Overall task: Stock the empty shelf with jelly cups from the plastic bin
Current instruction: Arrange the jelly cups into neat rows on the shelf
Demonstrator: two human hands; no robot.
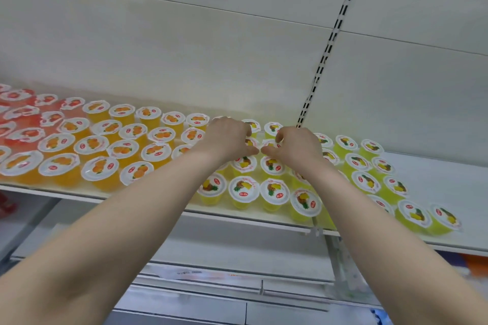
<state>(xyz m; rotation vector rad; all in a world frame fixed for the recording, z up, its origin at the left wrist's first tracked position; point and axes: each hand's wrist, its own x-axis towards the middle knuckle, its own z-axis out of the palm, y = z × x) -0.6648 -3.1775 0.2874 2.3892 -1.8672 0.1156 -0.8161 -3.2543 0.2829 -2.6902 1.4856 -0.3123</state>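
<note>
On the white shelf (454,187): red jelly cups (19,112) at far left, cut off by the frame edge; orange jelly cups (122,149), nineteen countable; yellow pineapple jelly cups (243,190), partly hidden under the arms, so no full count. Left-hand grip (229,137) and right-hand grip (295,145), fingers curled, each pinch one yellow cup mid-shelf.

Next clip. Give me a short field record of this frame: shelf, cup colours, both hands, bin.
shelf: white, mostly stocked, bare at its right end
red jelly cups: far left
orange jelly cups: left of centre, several rows
yellow pineapple jelly cups: centre to right
left hand: among the yellow cups, thumb and fingers curled round one
right hand: close beside it, pinching the neighbouring yellow cup
plastic bin: not in view
</note>
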